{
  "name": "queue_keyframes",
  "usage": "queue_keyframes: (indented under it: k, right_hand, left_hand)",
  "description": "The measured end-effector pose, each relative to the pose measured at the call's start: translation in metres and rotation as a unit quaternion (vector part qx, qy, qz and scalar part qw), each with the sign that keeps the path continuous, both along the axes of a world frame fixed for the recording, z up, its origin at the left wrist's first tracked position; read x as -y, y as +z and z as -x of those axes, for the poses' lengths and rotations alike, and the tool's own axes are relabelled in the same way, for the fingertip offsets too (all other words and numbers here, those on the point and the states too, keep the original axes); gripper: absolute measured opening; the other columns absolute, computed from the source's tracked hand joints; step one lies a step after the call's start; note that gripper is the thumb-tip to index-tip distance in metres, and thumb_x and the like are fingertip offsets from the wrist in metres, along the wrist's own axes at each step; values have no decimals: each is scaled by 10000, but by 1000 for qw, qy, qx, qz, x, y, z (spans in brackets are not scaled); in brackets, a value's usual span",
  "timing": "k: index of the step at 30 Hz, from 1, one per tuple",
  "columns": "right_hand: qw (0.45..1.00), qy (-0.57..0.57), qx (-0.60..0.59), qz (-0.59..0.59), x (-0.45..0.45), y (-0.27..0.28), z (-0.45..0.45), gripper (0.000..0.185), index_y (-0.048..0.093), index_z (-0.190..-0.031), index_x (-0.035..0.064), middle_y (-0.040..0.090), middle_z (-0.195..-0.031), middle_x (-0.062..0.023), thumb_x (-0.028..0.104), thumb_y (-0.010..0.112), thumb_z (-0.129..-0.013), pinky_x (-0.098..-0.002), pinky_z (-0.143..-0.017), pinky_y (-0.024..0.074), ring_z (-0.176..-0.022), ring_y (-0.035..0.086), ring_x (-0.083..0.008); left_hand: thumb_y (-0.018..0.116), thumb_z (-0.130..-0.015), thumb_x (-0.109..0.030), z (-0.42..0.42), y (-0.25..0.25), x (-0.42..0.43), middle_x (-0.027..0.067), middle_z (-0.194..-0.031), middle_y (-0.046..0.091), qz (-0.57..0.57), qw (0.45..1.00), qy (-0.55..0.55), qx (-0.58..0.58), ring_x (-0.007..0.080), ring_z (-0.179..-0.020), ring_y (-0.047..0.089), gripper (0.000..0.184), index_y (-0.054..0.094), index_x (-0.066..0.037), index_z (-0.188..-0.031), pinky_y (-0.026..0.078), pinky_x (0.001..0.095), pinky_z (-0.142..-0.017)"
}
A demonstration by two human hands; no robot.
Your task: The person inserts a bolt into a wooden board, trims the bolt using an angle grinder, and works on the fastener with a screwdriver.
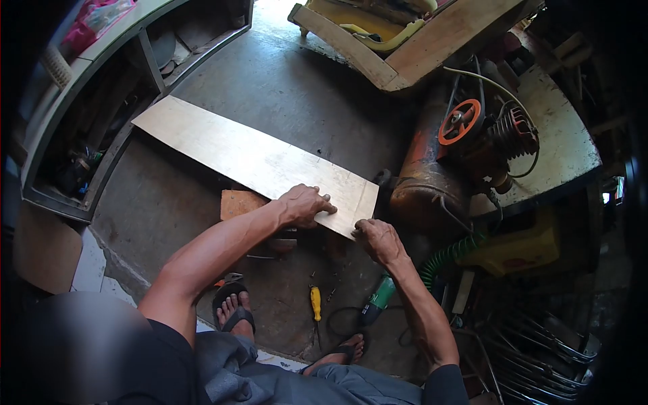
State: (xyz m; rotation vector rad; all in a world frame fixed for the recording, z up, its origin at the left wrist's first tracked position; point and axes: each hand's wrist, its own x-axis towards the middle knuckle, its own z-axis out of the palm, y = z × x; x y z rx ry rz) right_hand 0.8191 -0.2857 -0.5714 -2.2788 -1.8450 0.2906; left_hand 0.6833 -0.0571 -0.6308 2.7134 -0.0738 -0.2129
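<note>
A long, pale plywood board (250, 152) lies at a slant above the floor, raised on supports that are mostly hidden under it. My left hand (304, 204) rests on its near edge, fingers stretched out over the top face. At the near right corner, my right hand (380, 239) is closed with its fingertips pinched at the board's edge. A faint line crosses the board close to that end. Below it on the floor are a yellow-handled screwdriver (315, 303) and a green power tool (379, 297). An orange-brown block (241, 204) shows beneath the board.
An air compressor (432, 182) with an orange pulley wheel (461, 121) stands to the right, near a coiled green hose (449, 256). Open shelving (152, 57) lines the left. A wooden-sided piece (432, 50) is at the top. Pliers (231, 278) lie by my foot.
</note>
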Motion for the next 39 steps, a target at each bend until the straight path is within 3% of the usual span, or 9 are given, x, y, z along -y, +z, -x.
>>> queue_keyframes:
  k: [8, 10, 13, 16, 20, 28, 31, 34, 39]
  right_hand:
    - [992, -63, 78, 76, -11, 0, 10, 376, 653, -819, 42, 687, -776, -203, 378, 622, -985, -502, -635, 534, -712, 684, -406]
    - [973, -115, 99, 172, -18, 7, 11, 430, 654, -858, 53, 710, -808, -177, 451, 579, -1002, -506, -654, 532, -755, 705, -382]
    - [986, -116, 73, 95, -15, 27, 18, 428, 627, -984, 44, 724, -872, -187, 462, 543, -1012, -530, -698, 538, -814, 709, -408]
    - [984, -56, 22, 165, -9, 35, 15, 383, 599, -1064, 55, 722, -911, -184, 431, 552, -1010, -525, -698, 539, -852, 710, -404]
    - [994, -54, 25, 88, -5, 32, 14, 357, 584, -1057, 55, 720, -910, -194, 408, 564, -1005, -529, -692, 535, -856, 711, -398]
    - [976, -78, 52, 199, -15, 30, 14, 412, 594, -989, 40, 720, -840, -222, 449, 549, -1011, -540, -736, 545, -843, 712, -431]
    - [964, -122, 17, 237, -18, 35, 13, 499, 688, -968, 56, 735, -886, -222, 530, 536, -1002, -536, -773, 551, -880, 718, -425]
    - [977, -117, 36, 174, -12, 19, 15, 548, 702, -951, 60, 731, -883, -216, 578, 529, -997, -527, -761, 540, -891, 716, -416]
    - [965, -141, 57, 211, -18, 22, 16, 610, 661, -985, 62, 729, -882, -200, 664, 583, -925, -524, -737, 536, -875, 719, -407]
  left_hand:
    - [789, -739, -246, 0, 5, 0, 109, -1454, 600, 1, 1000, -8, -4, 390, -1294, 585, 654, 643, -297, -1374, 516, 452, -1039]
    - [788, -739, -243, 0, 6, 0, 109, -1455, 599, -2, 1000, -7, -6, 387, -1293, 586, 655, 642, -298, -1375, 516, 452, -1039]
    - [786, -744, -245, 2, 2, -1, 109, -1442, 608, 3, 1000, 0, 5, 390, -1280, 593, 640, 645, -294, -1365, 524, 451, -1027]
    - [788, -748, -253, 0, -2, 0, 111, -1445, 606, 1, 1000, -5, 15, 392, -1270, 600, 639, 640, -296, -1368, 527, 448, -1022]
    - [789, -754, -265, 1, -2, 0, 116, -1449, 604, -10, 1000, -11, 8, 391, -1243, 614, 648, 630, -304, -1381, 528, 451, -1021]
    - [793, -738, -249, 1, -1, 1, 113, -1407, 630, -13, 999, -11, 32, 386, -1232, 617, 634, 659, -260, -1358, 535, 446, -1007]
    - [791, -732, -245, 1, -2, 0, 110, -1384, 641, -3, 1000, -12, 23, 394, -1228, 618, 640, 658, -262, -1358, 535, 446, -1008]
    - [790, -729, -245, 1, -4, 0, 111, -1397, 634, 0, 1000, -11, 26, 399, -1221, 620, 642, 657, -269, -1357, 532, 450, -1012]
    - [790, -730, -254, 1, -4, -4, 114, -1432, 613, -10, 999, -5, 37, 406, -1228, 617, 644, 655, -280, -1359, 524, 452, -1026]
